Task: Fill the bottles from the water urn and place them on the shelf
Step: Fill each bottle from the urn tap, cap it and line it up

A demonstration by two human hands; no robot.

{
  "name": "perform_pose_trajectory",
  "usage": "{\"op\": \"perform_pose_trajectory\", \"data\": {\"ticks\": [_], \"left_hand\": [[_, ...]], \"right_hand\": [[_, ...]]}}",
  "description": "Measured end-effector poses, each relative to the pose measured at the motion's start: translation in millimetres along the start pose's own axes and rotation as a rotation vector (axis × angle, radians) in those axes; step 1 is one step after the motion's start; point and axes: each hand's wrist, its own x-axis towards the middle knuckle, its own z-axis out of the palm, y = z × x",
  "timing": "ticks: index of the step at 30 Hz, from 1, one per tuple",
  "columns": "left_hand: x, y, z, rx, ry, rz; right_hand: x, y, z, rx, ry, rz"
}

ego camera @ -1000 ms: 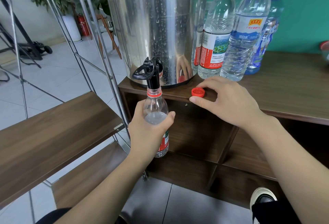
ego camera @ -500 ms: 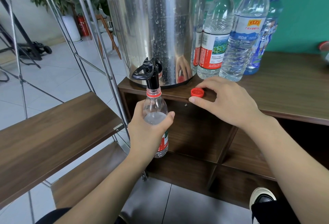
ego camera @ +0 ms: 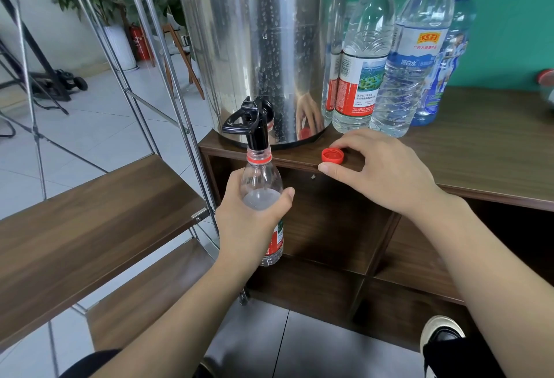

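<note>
The steel water urn (ego camera: 257, 47) stands on the wooden counter (ego camera: 479, 149). Its black tap (ego camera: 250, 125) sits right over the open mouth of a clear bottle (ego camera: 259, 179) with a red neck ring. My left hand (ego camera: 248, 221) grips this bottle around its middle and holds it upright under the tap; water reaches up to its shoulder. The loose red cap (ego camera: 332, 156) lies on the counter edge. My right hand (ego camera: 377, 170) rests there, thumb and curled fingers around the cap. Several capped bottles (ego camera: 364, 56) stand right of the urn.
A metal-framed rack with wooden shelves (ego camera: 99, 212) stands to the left, its lower shelf (ego camera: 144, 293) beneath. Open cubbies (ego camera: 329, 227) lie under the counter. My shoe (ego camera: 440, 335) is at the bottom right on the tiled floor.
</note>
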Motion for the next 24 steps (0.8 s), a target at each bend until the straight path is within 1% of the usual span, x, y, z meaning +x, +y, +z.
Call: {"op": "perform_pose_trajectory", "data": {"ticks": [24], "left_hand": [[1.3,-1.0,-0.3,-0.002,0.003,0.012]], "right_hand": [[0.7,-1.3,-1.1,-0.002,-0.01,0.0]]}}
